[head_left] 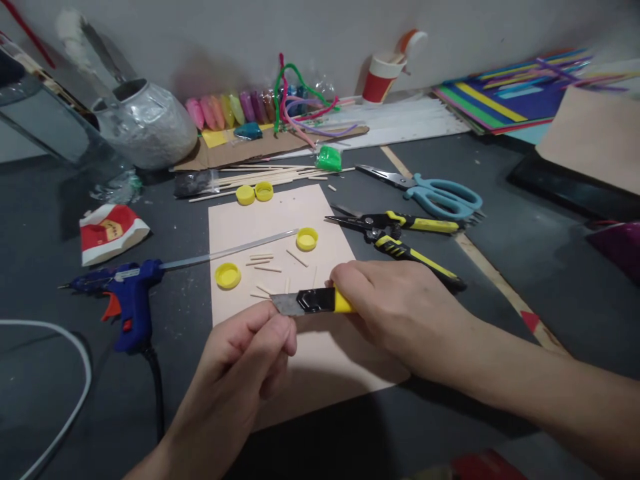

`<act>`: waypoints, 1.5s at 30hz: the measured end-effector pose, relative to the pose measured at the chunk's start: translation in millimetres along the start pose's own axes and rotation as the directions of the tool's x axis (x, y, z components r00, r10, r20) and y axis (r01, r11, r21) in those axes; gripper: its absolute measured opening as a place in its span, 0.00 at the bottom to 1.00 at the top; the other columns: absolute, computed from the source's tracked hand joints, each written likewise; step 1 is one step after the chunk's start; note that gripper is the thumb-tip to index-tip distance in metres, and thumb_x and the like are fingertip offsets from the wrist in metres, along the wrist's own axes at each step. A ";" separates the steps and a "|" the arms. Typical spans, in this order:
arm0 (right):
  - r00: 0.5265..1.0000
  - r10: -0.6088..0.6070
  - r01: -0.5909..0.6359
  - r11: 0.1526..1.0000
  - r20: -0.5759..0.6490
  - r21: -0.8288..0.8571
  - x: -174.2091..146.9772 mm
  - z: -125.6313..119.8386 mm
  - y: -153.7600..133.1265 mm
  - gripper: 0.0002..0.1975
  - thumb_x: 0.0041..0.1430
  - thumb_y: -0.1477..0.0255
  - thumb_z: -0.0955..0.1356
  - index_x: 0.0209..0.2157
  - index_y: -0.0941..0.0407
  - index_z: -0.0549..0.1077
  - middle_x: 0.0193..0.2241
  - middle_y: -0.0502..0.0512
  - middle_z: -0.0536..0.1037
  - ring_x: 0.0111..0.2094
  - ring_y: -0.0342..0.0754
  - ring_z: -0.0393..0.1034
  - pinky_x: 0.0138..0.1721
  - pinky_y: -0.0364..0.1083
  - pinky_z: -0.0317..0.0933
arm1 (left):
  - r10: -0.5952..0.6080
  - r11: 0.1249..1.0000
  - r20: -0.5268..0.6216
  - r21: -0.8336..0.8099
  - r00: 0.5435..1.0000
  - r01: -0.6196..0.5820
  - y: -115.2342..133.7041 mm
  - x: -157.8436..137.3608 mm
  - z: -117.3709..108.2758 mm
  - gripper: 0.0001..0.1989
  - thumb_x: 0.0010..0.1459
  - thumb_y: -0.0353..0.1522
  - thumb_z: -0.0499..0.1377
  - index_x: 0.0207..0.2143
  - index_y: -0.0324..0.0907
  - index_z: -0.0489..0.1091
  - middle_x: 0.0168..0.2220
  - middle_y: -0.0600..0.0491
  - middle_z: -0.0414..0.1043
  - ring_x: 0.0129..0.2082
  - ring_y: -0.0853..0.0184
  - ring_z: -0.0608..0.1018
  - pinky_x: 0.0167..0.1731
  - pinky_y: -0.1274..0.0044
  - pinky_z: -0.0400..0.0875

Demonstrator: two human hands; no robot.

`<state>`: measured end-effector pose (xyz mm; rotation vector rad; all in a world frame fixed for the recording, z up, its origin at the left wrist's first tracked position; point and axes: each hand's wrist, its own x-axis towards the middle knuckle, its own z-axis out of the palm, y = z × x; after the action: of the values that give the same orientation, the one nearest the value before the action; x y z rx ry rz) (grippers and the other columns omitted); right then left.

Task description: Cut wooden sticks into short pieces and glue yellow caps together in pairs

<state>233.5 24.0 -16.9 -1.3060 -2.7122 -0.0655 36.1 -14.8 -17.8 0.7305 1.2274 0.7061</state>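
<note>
Head view: right fingers (pixel 353 283) grip cutter (pixel 316 301); left fingers (pixel 273 337) pressed together; pot (pixel 150 130) holds long items (pixel 103 50).

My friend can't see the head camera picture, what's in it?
The right hand holds a utility knife, its blade close to the curled left hand, over pale paper with short wooden sticks and yellow caps. A blue hot glue gun lies left, blue-handled scissors right.

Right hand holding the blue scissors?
No, the right hand holds a yellow-and-black cutter knife; the scissors lie on the table.
</note>
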 end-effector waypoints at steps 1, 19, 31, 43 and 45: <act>0.998 0.040 -0.039 0.999 0.043 -0.027 1.3 0.1 3.6 0.07 0.51 0.83 0.62 0.28 0.57 0.68 0.20 0.53 0.72 0.20 0.49 0.66 0.23 0.45 0.45 | -0.001 1.000 0.018 0.005 1.000 0.001 -0.4 -0.9 -0.8 0.17 0.60 0.39 0.59 0.20 0.42 0.65 0.13 0.63 0.52 0.16 0.76 0.53 0.17 0.80 0.46; 0.988 0.039 -0.069 0.975 0.148 0.210 -4.2 -0.2 -5.6 0.07 0.53 0.81 0.62 0.31 0.56 0.67 0.23 0.53 0.75 0.21 0.48 0.65 0.24 0.46 0.42 | -0.024 0.999 -0.010 0.044 1.000 0.024 -9.4 7.1 -4.8 0.14 0.57 0.36 0.59 0.20 0.42 0.64 0.14 0.63 0.53 0.16 0.76 0.53 0.16 0.81 0.44; 0.955 0.129 -0.126 0.992 0.267 -0.027 6.0 -6.2 2.0 0.05 0.55 0.81 0.63 0.31 0.57 0.69 0.24 0.55 0.76 0.23 0.48 0.68 0.24 0.46 0.43 | -0.033 0.998 0.031 -0.059 0.999 0.035 -6.7 5.4 -10.5 0.18 0.56 0.36 0.59 0.16 0.42 0.61 0.13 0.62 0.51 0.15 0.77 0.50 0.15 0.81 0.43; 0.985 0.055 -0.088 0.975 0.162 0.203 1.7 -6.5 -5.0 0.05 0.55 0.79 0.62 0.32 0.57 0.68 0.23 0.53 0.75 0.21 0.47 0.64 0.24 0.45 0.43 | 0.006 0.996 -0.089 0.087 0.996 0.002 4.8 -1.2 4.1 0.14 0.58 0.32 0.57 0.19 0.42 0.63 0.14 0.63 0.51 0.17 0.75 0.50 0.18 0.79 0.41; 0.982 0.059 -0.094 0.977 0.180 0.193 1.2 -3.5 -7.2 0.05 0.56 0.79 0.62 0.32 0.57 0.68 0.23 0.54 0.75 0.21 0.47 0.64 0.24 0.45 0.41 | 0.017 0.997 -0.085 0.073 0.996 -0.011 3.3 -1.3 4.9 0.15 0.59 0.32 0.56 0.19 0.42 0.62 0.14 0.63 0.51 0.17 0.75 0.50 0.18 0.79 0.42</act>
<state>227.5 20.1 -13.2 -1.4129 -2.7152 0.3366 40.4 -14.4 -13.6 0.7765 1.3326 0.7133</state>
